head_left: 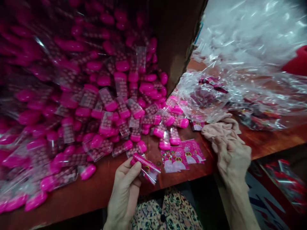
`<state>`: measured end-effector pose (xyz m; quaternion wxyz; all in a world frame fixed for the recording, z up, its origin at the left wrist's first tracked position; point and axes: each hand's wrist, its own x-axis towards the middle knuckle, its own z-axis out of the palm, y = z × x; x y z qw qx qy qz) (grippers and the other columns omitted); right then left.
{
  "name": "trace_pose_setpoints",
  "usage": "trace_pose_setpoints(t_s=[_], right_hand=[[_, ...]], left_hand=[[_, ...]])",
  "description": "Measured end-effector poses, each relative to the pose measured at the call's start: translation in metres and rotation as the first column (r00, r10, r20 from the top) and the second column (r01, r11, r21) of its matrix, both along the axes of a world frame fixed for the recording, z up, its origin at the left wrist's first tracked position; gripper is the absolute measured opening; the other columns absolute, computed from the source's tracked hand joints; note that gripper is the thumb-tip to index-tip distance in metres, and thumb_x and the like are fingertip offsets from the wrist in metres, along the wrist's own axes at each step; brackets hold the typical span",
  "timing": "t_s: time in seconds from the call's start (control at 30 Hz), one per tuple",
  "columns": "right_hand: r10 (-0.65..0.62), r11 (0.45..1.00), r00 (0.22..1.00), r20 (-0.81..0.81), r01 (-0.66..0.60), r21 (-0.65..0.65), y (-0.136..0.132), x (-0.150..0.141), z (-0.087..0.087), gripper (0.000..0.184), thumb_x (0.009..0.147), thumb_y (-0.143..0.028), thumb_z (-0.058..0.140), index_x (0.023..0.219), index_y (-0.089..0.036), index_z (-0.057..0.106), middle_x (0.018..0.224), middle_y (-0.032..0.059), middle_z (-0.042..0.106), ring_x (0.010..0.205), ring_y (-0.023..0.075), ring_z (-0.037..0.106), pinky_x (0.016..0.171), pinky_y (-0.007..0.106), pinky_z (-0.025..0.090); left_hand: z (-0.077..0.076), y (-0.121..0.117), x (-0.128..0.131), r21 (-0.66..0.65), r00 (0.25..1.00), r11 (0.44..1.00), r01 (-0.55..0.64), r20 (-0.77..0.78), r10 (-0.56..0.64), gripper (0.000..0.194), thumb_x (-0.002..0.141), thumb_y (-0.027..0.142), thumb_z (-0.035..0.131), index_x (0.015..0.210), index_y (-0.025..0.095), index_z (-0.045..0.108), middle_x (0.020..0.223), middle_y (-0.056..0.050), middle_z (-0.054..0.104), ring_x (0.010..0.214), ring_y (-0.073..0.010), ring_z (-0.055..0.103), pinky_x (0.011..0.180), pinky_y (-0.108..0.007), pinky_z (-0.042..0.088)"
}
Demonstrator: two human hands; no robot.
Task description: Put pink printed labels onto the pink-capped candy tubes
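My left hand (126, 185) pinches a pink printed plastic sleeve (150, 171) between thumb and fingers, above the table's front edge. With curled fingers, my right hand (232, 159) grips a crumpled beige cloth (223, 127) on the table. Several flat pink printed sleeves (176, 158) lie overlapping between my hands. Just beyond them are clear containers with pink caps, filled with small round pink balls (164, 140); these belong to the edge of a large heap (107, 99).
The heap covers the left of the reddish-brown table (91, 195). A cardboard flap (176, 41) stands behind it. Clear plastic bags (240, 80) with dark pink pieces inside spread over the right. Below the table's right edge sits a box (266, 204) with red packs.
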<state>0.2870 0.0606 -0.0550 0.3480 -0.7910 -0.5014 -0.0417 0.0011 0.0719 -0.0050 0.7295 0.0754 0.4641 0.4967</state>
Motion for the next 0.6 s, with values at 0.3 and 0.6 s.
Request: trace_pose_setpoints(t_s=[0.3, 0.6], right_hand=[[0.529, 0.845, 0.792, -0.305, -0.524, 0.107, -0.025, -0.152, 0.050, 0.040, 0.082, -0.041, 0.060, 0.118, -0.024, 0.056, 0.106, 0.0087, 0.061, 0.098, 0.0259, 0.056, 0.080, 0.043, 0.048], [0.446, 0.885, 0.609, -0.656, -0.412, 0.220, -0.009, -0.181, 0.045, 0.006, 0.078, -0.018, 0.067, 0.077, -0.024, 0.065, 0.069, -0.0021, 0.061, 0.064, 0.0130, 0.057, 0.055, 0.023, 0.047]], left_hand=[[0.006, 0.003, -0.009, 0.094, 0.996, 0.995, 0.045, -0.075, -0.038, 0.012, 0.066, 0.021, 0.074, 0.077, 0.015, 0.072, 0.071, -0.003, 0.071, 0.065, -0.0112, 0.062, 0.067, -0.021, 0.050], [-0.001, -0.002, -0.021, 0.064, 0.998, 0.998, 0.026, -0.062, -0.022, 0.017, 0.061, 0.013, 0.072, 0.078, 0.014, 0.073, 0.074, -0.005, 0.072, 0.067, -0.0132, 0.063, 0.068, -0.022, 0.048]])
